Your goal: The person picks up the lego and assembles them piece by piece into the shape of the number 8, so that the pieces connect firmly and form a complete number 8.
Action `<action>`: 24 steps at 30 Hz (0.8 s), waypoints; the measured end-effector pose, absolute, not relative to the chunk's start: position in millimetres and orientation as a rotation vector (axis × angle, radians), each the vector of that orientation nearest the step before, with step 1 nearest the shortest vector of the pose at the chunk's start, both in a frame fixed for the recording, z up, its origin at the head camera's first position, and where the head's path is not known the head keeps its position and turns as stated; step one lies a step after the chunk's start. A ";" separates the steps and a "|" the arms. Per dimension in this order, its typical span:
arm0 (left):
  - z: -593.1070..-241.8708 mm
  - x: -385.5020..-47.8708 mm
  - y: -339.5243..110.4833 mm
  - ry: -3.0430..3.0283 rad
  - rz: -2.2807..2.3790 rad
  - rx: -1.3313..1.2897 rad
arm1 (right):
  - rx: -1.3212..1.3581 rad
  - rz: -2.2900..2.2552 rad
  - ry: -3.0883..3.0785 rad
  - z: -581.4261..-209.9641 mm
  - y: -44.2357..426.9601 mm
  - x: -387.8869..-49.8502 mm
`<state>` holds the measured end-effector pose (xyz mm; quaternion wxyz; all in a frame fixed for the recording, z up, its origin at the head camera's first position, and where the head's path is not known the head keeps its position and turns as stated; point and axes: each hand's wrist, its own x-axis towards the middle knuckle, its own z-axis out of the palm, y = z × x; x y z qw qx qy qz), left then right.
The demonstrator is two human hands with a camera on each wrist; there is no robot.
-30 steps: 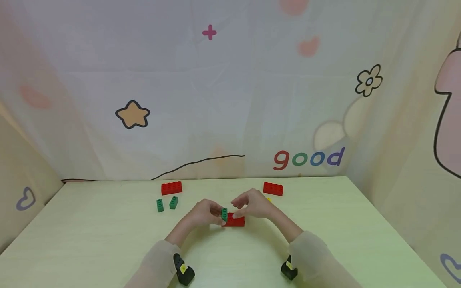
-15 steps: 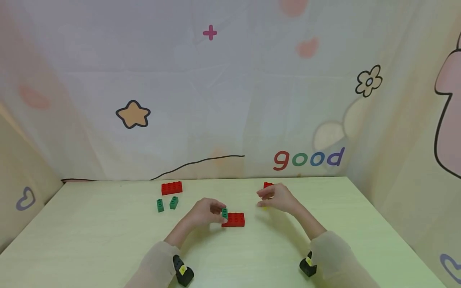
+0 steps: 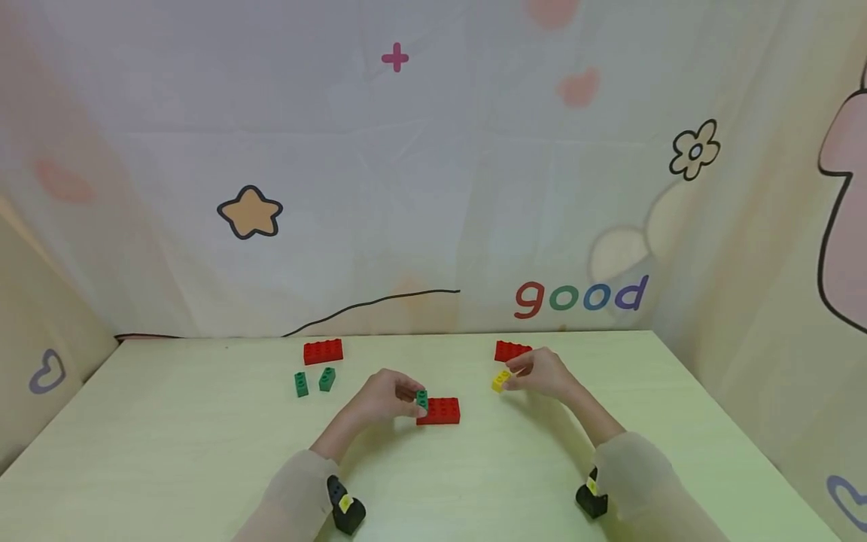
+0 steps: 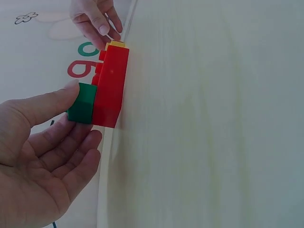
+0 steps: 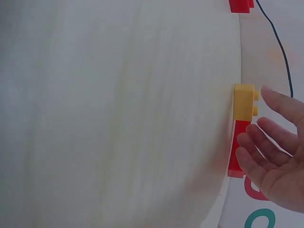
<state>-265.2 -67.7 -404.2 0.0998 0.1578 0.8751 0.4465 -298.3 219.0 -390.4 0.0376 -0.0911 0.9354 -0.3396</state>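
My left hand (image 3: 384,396) pinches a small green brick (image 3: 422,400) that stands on the left end of a red brick (image 3: 443,411) at the table's middle. In the left wrist view the thumb lies on the green brick (image 4: 81,103), beside the red brick's (image 4: 111,85) studded face. My right hand (image 3: 547,375) hovers by a small yellow brick (image 3: 500,381), fingers parted. The right wrist view has the yellow brick (image 5: 243,102) just off the thumb tip of the hand (image 5: 280,152), with no grip on it.
Behind the right hand lies another red brick (image 3: 512,351), partly covered by the fingers. On the left are a third red brick (image 3: 323,351) and two small green bricks (image 3: 301,384), (image 3: 327,379). A printed curtain (image 3: 433,188) hangs behind the table.
My right hand has moved right, from over the middle red brick to the yellow brick, which shows more fully. The left hand has stayed at the green brick.
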 end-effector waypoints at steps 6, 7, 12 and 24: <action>-404.0 -267.3 -68.6 2.591 1.300 0.471 | -0.323 -1.002 2.865 -394.2 216.4 -304.3; -404.3 -267.7 -68.6 2.590 1.300 0.471 | -0.326 -0.992 2.867 -394.9 215.6 -305.1; -405.0 -268.6 -68.5 2.583 1.299 0.489 | -0.335 -0.932 2.895 -396.9 211.7 -307.7; -403.2 -268.0 -67.5 2.569 1.312 0.486 | -0.269 -0.929 2.902 -394.8 204.6 -307.5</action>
